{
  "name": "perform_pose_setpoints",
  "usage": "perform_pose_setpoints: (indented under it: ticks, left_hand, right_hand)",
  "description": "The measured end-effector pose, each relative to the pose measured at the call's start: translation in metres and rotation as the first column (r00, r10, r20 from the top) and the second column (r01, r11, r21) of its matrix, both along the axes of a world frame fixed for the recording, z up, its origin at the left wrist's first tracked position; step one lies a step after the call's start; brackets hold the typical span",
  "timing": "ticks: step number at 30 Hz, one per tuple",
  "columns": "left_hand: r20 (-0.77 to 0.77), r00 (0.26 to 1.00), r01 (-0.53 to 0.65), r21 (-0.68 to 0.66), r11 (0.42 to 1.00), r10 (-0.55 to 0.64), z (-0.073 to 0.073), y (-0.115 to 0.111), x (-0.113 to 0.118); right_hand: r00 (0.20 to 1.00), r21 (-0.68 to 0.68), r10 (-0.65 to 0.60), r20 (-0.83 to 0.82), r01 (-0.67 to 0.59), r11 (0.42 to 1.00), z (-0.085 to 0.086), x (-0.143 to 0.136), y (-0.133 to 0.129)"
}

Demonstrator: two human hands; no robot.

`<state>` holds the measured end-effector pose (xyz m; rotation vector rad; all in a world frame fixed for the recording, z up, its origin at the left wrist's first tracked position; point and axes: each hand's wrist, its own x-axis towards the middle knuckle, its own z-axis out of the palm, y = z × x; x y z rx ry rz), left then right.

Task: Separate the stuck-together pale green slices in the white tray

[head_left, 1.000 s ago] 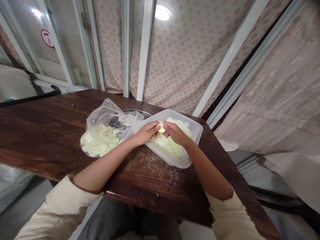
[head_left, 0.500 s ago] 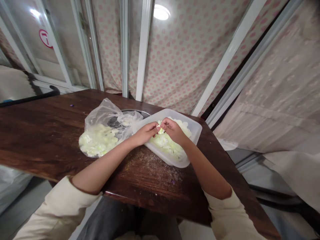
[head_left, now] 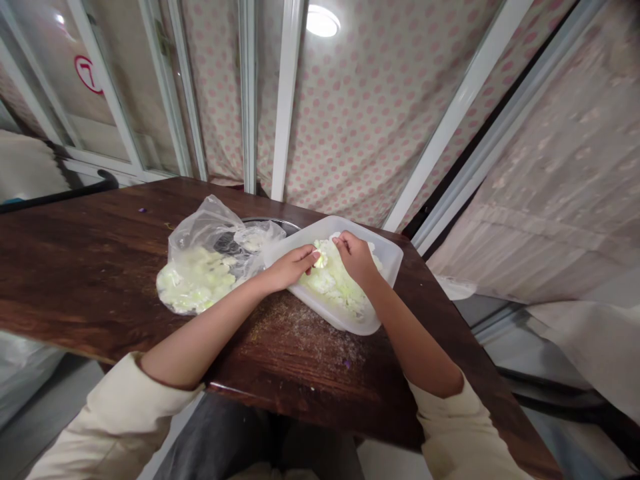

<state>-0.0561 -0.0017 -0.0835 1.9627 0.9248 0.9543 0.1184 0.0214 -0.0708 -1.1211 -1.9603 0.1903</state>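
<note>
My left hand pinches a small pale yellow-white flower-like piece over the left side of a translucent white plastic tub. Just right of it, my right hand has its thumb and fingers pressed together above the tub; whatever they hold is too small to make out. Pale green-white pieces fill the bottom of the tub, partly hidden by my hands. Left of my left forearm lies a clear plastic bag with similar pieces inside.
A dark round tray and a small clear bag lie behind my left hand. Fine crumbs are scattered on the brown wooden table in front of the tub. Windows with a dotted curtain stand behind the table.
My right hand has moved a little to the right, away from my left hand. The piece in my left hand now shows more fully between them.
</note>
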Motion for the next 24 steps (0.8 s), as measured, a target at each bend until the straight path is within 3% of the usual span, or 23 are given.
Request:
perform_pose_setpoints:
  ticks: [5, 10, 14, 20, 24]
  left_hand:
    - [-0.049, 0.997, -0.052, 0.012, 0.999, 0.052, -0.006, 0.004, -0.001]
    - [-0.064, 0.993, -0.090, 0.068, 0.994, 0.095, -0.008, 0.006, -0.001]
    - [-0.061, 0.994, -0.080, 0.094, 0.992, 0.086, -0.006, 0.003, 0.000]
    - [-0.042, 0.995, -0.083, 0.077, 0.994, 0.086, -0.005, 0.000, 0.000]
    - [-0.041, 0.994, -0.100, 0.102, 0.990, 0.105, -0.004, 0.001, 0.000]
  right_hand:
    - [0.971, -0.179, 0.239, -0.001, -0.236, 0.955, -0.001, -0.006, -0.006]
    - [0.943, -0.249, 0.329, -0.041, -0.329, 0.911, 0.003, -0.011, -0.014]
    - [0.944, -0.199, 0.329, 0.002, -0.322, 0.925, 0.005, -0.010, -0.014]
    - [0.995, -0.036, 0.098, 0.019, -0.098, 0.995, -0.001, -0.003, -0.002]
    - [0.976, -0.110, 0.211, 0.044, -0.205, 0.973, 0.000, -0.008, -0.008]
